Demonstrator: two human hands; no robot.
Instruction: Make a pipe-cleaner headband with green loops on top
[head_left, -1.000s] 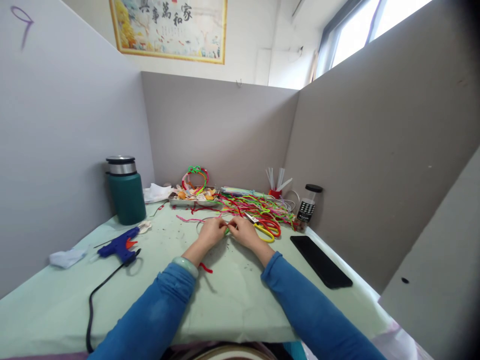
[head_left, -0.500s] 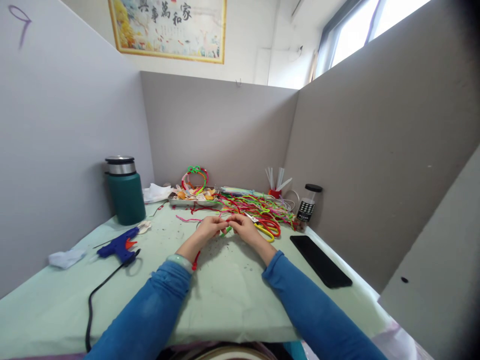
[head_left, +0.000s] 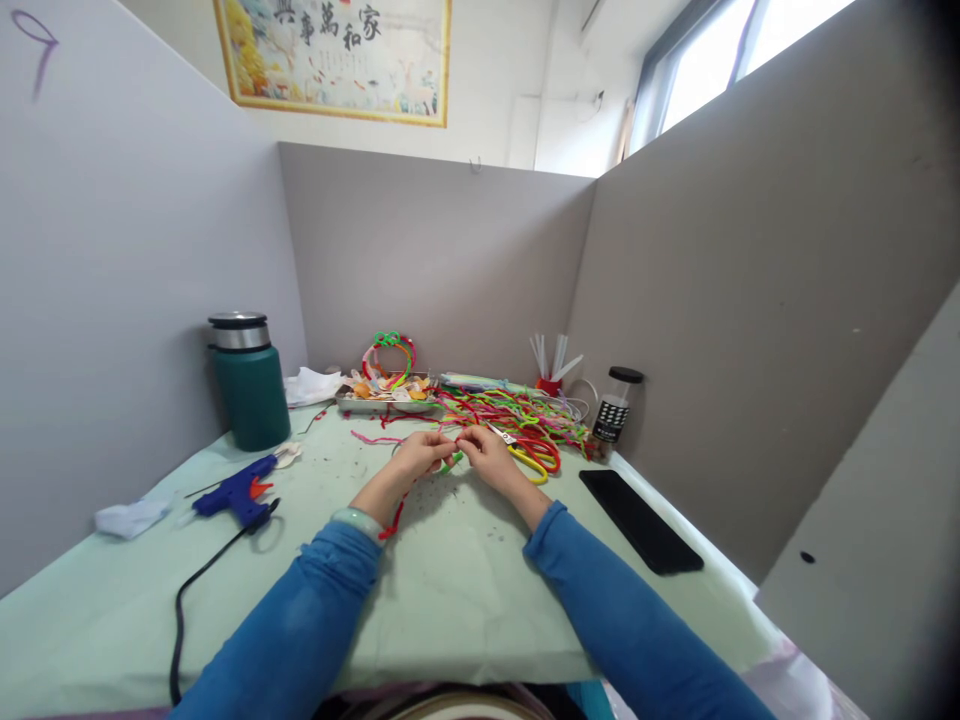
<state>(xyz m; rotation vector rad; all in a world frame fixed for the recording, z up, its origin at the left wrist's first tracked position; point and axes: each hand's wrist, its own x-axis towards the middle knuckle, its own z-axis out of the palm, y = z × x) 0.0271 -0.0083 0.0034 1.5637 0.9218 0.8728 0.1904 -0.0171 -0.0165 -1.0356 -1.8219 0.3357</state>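
My left hand and my right hand meet fingertip to fingertip over the middle of the table. Both are pinched closed on a thin red pipe cleaner, whose fuzzy end hangs below the left hand near the wrist. Most of it is hidden behind the fingers. A short green piece shows just under the fingertips; whether a hand grips it I cannot tell. Scissors with red and yellow handles lie right beside my right hand. Behind the hands spreads a tangled pile of coloured pipe cleaners.
On the left stand a green bottle and a blue glue gun with a black cord. A metal tray of small pieces sits at the back, near colourful headbands. A black phone and a jar are on the right.
The red end hanging under my left hand has swung slightly and shows more of its length. The fingertips have shifted only a little; both hands keep their pinch.
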